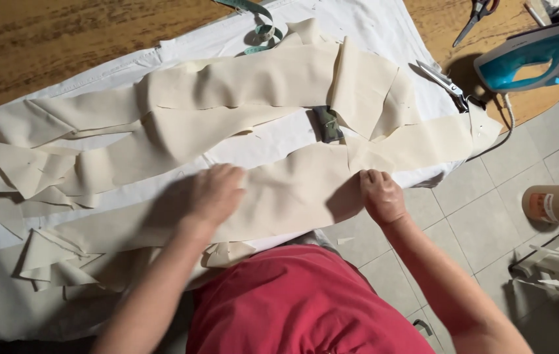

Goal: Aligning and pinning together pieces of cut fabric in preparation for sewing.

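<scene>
A white sheet (384,26) covers a wooden table (43,46) above a tiled floor (489,196). An iron (535,56) sits at the table edge. The cream strip (292,190) lies nearest the person. Left hand (217,193) rests flat on it, fingers slightly spread. Right hand (381,195) presses on it, fingers curled together.

Orange-labelled cardboard tube (558,204), right floor.

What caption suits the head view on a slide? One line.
Left hand flat on a cream fabric strip, right hand pinching its edge, teal iron and scissors nearby.
</scene>
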